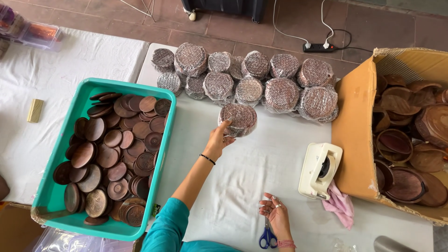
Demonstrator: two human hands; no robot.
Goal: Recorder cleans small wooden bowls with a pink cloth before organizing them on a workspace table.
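Where the white-covered counter (261,168) meets its left neighbour, a teal crate (56,186) of dark wooden discs (112,154) overhangs the near edge. Right of the crate lies an open stretch of cloth, bounded at the far edge by a row of wrapped disc stacks (247,79) and at the right by a cardboard box (357,135) of wooden bowls. The left hand (217,140), arm extended forward and bearing a black wrist band, grips one wrapped bundle of discs (239,119) between thumb and fingers, just in front of that row. The right hand (276,211) rests palm-up near the counter's near edge, fingers loosely curled, holding nothing; blue-handled scissors (267,237) lie just beside it. A cream tape dispenser (320,170) and pink cloth (339,203) sit against the box.
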